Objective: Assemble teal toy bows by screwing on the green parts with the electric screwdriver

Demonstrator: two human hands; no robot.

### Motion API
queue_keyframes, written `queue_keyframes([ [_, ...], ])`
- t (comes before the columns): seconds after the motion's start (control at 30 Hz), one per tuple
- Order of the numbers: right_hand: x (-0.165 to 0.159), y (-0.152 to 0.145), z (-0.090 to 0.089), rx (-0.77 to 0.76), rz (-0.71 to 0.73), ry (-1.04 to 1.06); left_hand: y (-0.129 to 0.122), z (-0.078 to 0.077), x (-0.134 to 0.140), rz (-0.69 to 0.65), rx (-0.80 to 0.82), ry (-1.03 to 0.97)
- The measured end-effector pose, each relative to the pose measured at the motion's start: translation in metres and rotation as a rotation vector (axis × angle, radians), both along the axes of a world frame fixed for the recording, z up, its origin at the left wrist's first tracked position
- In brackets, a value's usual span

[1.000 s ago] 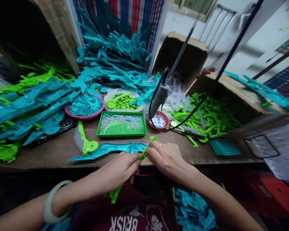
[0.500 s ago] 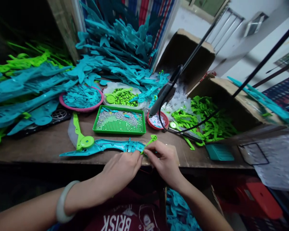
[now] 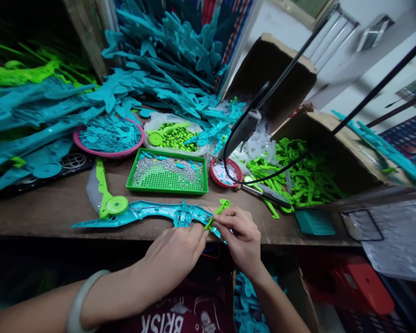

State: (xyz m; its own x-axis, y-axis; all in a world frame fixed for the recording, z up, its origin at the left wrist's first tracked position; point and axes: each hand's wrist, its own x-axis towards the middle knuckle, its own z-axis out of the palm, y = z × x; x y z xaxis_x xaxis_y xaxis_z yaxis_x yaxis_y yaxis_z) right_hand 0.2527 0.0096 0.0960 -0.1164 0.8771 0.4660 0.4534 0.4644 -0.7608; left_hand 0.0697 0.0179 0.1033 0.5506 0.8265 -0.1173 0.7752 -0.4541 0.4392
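Observation:
A long blue plastic toy bow shell [image 3: 156,209] lies along the table's front edge with its hollow side up and thin wires at its middle. At its left end sits a lime-green arm with a round disc [image 3: 115,205]. My left hand [image 3: 178,247] is closed over the shell's right part, its fingertips at the lower end of a small lime-green plastic lever [image 3: 223,205]. My right hand [image 3: 241,236] pinches that lever from the right. The fingers hide the lever's lower part and the shell beneath.
Behind the shell stand a green tray [image 3: 166,188] of small metal parts, a red basket [image 3: 241,175] of white pieces and a pink basin [image 3: 106,154] of blue pieces. An electric screwdriver [image 3: 244,127] hangs on a cable. Green parts [image 3: 298,173] fill a cardboard box at right.
The view has shifted slightly, so the bow shell sits a little further left. Both hands stay at the green lever, and more of the shell's right end shows beneath them.

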Motion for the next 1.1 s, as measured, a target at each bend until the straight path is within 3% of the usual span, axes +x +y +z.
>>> queue_keyframes([
  [0.2, 0.004, -0.004, -0.013, 0.042, -0.06, 0.048, 0.001, -0.003, 0.004, 0.005, 0.014, -0.04],
  [0.53, 0.001, -0.004, -0.007, 0.127, -0.075, -0.078, 0.001, -0.002, 0.01, -0.023, 0.056, -0.029],
  [0.7, 0.005, -0.006, -0.011, 0.172, -0.059, -0.129, -0.002, -0.013, 0.01, 0.015, 0.129, -0.171],
  [0.8, 0.003, -0.009, -0.014, 0.053, -0.119, 0.023, -0.005, -0.019, 0.013, 0.028, 0.202, -0.333],
  [0.9, -0.004, -0.012, -0.018, -0.165, -0.177, 0.41, -0.01, -0.024, 0.016, 0.005, 0.263, -0.46],
  [0.97, -0.006, -0.013, -0.022, -0.349, -0.109, 0.618, -0.011, -0.03, 0.018, -0.013, 0.3, -0.499],
  [1.03, -0.003, -0.011, -0.025, -0.498, -0.025, 0.682, -0.008, -0.035, 0.018, -0.039, 0.336, -0.502],
  [1.1, 0.007, -0.007, -0.024, -0.519, -0.001, 0.658, 0.004, -0.037, 0.019, -0.107, 0.384, -0.482],
])
